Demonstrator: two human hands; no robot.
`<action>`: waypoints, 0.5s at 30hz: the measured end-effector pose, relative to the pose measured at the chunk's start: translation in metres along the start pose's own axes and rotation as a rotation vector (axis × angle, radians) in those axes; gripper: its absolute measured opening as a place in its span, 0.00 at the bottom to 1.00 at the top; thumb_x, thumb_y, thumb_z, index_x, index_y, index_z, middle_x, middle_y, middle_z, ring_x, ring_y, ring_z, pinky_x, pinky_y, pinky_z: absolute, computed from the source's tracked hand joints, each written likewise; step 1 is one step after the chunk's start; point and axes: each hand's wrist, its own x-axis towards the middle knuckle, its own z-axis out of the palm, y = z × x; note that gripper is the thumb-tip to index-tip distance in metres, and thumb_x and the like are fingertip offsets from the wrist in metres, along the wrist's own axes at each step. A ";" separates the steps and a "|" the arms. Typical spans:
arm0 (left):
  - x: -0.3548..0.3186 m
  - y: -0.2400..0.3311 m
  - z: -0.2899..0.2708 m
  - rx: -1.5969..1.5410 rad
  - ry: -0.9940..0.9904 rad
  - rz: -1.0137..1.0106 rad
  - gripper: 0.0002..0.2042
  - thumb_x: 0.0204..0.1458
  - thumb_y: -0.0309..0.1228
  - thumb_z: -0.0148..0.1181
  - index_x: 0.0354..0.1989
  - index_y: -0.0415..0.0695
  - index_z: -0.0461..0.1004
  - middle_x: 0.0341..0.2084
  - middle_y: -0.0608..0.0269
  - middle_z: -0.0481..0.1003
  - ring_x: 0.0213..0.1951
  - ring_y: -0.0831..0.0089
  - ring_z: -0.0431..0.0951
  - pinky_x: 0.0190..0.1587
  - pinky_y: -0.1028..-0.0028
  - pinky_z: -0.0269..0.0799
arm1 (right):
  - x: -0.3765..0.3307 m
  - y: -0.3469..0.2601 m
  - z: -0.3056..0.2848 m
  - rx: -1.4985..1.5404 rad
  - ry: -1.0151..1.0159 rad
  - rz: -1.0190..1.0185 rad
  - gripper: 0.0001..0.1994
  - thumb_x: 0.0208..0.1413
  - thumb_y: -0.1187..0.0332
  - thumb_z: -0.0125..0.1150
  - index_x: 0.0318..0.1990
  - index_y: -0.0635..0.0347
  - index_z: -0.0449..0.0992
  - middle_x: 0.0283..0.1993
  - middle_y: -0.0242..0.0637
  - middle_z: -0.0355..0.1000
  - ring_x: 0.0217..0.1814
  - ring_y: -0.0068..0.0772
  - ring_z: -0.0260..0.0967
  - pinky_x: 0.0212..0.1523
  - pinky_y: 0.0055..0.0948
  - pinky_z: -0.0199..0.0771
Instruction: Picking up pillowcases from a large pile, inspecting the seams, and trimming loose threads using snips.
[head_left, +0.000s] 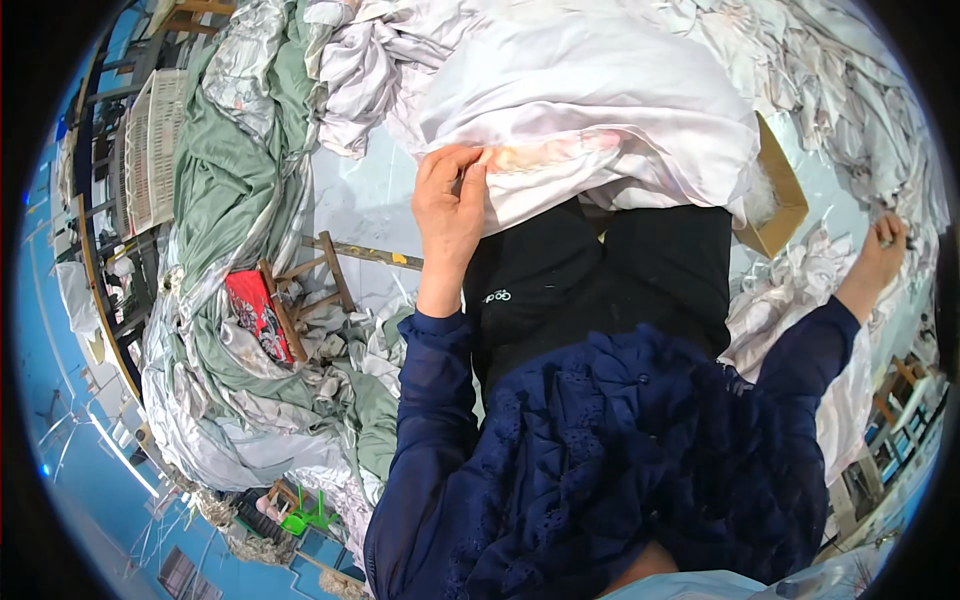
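Observation:
A large white cloth point(600, 85) is spread across my lap, with a glowing orange-pink patch point(555, 154) along its near fold. My left hand point(450, 200) pinches the edge of this cloth at the left end of the patch, thumb against fingers. Far out to the right is my right hand point(880, 250), beside a heap of pale crumpled cloth point(840, 110). Its fingers are curled together, and what they hold, if anything, is too small to make out.
A cardboard box point(778, 195) stands right of my knees, partly under the cloth. On the left lie long green and white fabric folds point(235, 150) and a wooden stool with a red patterned seat point(258, 315). A white woven basket point(155, 150) stands farther left, and a small green chair point(308, 515) lower down.

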 end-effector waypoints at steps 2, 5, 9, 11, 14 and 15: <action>0.001 0.004 -0.001 0.002 0.003 0.018 0.07 0.56 0.23 0.63 0.42 0.38 0.81 0.42 0.55 0.78 0.43 0.64 0.79 0.46 0.71 0.75 | 0.034 -0.042 -0.050 -0.462 0.023 -0.081 0.06 0.66 0.71 0.51 0.41 0.65 0.71 0.35 0.33 0.69 0.28 0.23 0.63 0.27 0.21 0.61; -0.005 0.016 0.004 0.012 0.052 0.070 0.10 0.53 0.23 0.65 0.45 0.40 0.80 0.44 0.55 0.78 0.44 0.63 0.79 0.47 0.69 0.75 | 0.054 -0.079 -0.090 -1.122 0.183 -0.259 0.12 0.65 0.66 0.55 0.46 0.67 0.77 0.39 0.36 0.76 0.31 0.24 0.69 0.33 0.19 0.67; -0.011 0.032 0.017 0.158 0.015 0.314 0.17 0.46 0.24 0.70 0.47 0.43 0.80 0.50 0.56 0.76 0.51 0.57 0.76 0.54 0.63 0.71 | 0.030 -0.045 -0.060 -2.114 0.064 -0.445 0.15 0.65 0.62 0.58 0.51 0.64 0.79 0.40 0.35 0.81 0.28 0.21 0.73 0.33 0.18 0.70; -0.009 0.035 0.024 0.248 -0.041 0.328 0.19 0.44 0.26 0.71 0.47 0.45 0.80 0.52 0.57 0.74 0.55 0.55 0.73 0.57 0.60 0.67 | -0.006 0.002 -0.015 -2.103 -0.052 -0.576 0.16 0.66 0.63 0.59 0.55 0.61 0.79 0.40 0.34 0.81 0.26 0.19 0.73 0.31 0.18 0.70; 0.004 0.031 0.031 0.325 -0.078 0.332 0.17 0.43 0.27 0.72 0.44 0.47 0.81 0.54 0.58 0.73 0.58 0.54 0.70 0.59 0.57 0.63 | -0.105 0.099 0.054 -1.626 -0.282 -0.482 0.16 0.66 0.69 0.59 0.59 0.60 0.77 0.41 0.33 0.80 0.26 0.16 0.70 0.32 0.19 0.71; 0.009 0.029 0.034 0.321 -0.075 0.340 0.16 0.43 0.27 0.72 0.43 0.47 0.81 0.54 0.58 0.73 0.58 0.54 0.70 0.59 0.58 0.63 | -0.151 0.133 0.071 -1.503 -0.386 -0.302 0.16 0.64 0.71 0.60 0.58 0.60 0.78 0.40 0.29 0.80 0.26 0.15 0.68 0.31 0.20 0.70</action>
